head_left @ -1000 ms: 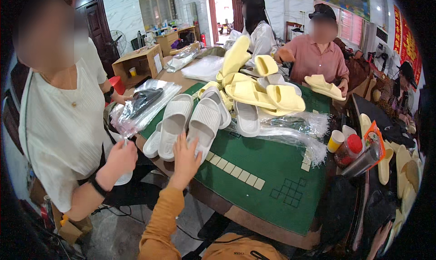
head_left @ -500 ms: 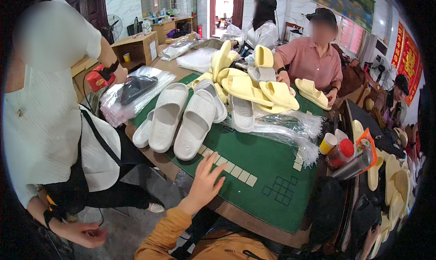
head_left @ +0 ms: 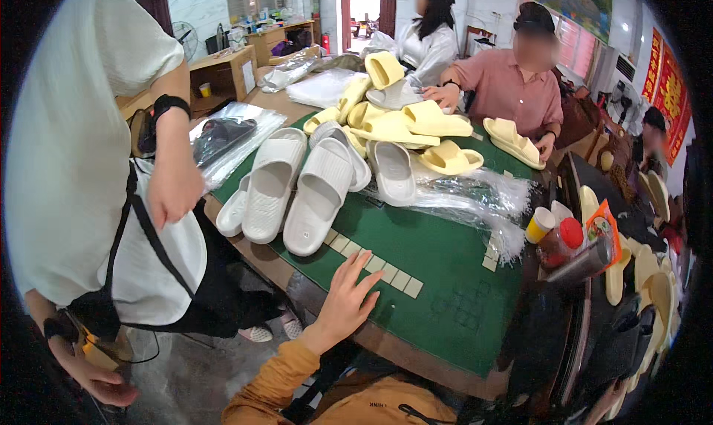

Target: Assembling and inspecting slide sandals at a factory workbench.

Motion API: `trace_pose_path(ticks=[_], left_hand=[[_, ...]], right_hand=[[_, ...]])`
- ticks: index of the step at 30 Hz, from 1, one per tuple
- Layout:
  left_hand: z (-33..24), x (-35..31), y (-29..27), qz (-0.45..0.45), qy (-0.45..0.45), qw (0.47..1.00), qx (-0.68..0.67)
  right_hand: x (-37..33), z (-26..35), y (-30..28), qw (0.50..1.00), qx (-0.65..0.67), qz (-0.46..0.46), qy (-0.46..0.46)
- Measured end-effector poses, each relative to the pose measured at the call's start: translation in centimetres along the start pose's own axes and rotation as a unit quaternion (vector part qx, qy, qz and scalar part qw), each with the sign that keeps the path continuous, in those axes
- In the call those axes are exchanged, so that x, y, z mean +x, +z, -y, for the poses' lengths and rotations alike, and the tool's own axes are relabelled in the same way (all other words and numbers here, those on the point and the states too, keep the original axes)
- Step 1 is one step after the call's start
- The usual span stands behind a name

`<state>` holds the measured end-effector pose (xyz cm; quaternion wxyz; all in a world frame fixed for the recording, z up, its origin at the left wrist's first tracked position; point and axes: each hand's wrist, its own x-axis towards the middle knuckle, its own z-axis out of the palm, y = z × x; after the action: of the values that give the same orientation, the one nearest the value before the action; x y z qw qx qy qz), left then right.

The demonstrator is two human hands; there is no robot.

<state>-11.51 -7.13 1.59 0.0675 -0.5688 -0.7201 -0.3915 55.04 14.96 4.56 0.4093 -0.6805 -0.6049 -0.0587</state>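
My left hand [head_left: 343, 300], in a mustard sleeve, is spread with fingers apart at the near edge of a green table mat [head_left: 438, 339]. Its fingertips are at a row of pale tiles [head_left: 376, 264] and grip nothing. Just beyond the tiles, large light grey slide slippers [head_left: 316, 202] stand side by side, toe straps upward. Behind them lies a heap of yellow slippers [head_left: 394, 131] with a few grey ones among it. My right hand does not show; a bit of skin at the lower right cannot be assigned to anyone.
Clear plastic bags [head_left: 464, 202] lie right of the grey slippers. A yellow-and-white cup [head_left: 540, 224], a red-lidded jar [head_left: 562, 243] and more yellow slippers [head_left: 653, 299] are at the right. A person in white [head_left: 141, 202] stands close left; a person in pink [head_left: 505, 91] sits across.
My left hand has shifted slightly right along the tiles. The left person has leaned nearer, an arm now hanging forward. In the heap, the yellow slippers lie differently; the pink-sleeved person's hand has drawn back.
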Motion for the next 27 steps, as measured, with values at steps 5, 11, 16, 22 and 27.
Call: trace_pose_path(ticks=[5,11,16,22,27], left_hand=[[-1.7,0.5,1.0,0.028,0.018,0.999,-0.024],[-1.9,0.5,1.0,0.036,0.028,0.999,-0.028],[-2.9,0.0,-0.2,0.093,-0.038,0.995,-0.011],[-4.7,-0.1,0.4,0.129,-0.007,0.991,-0.028],[-6.2,-0.7,0.8,0.143,0.036,0.989,-0.005]], right_hand=[[-7.0,1.2,-0.1,0.996,0.075,0.000,-0.056],[-13.4,21.2,4.1,0.948,0.113,0.138,-0.265],[-14.8,32.8,9.1,0.912,0.216,0.289,-0.192],[-18.1,31.2,13.9,0.876,0.290,0.364,-0.124],[-16.3,30.4,11.6,0.863,0.301,0.358,-0.188]])
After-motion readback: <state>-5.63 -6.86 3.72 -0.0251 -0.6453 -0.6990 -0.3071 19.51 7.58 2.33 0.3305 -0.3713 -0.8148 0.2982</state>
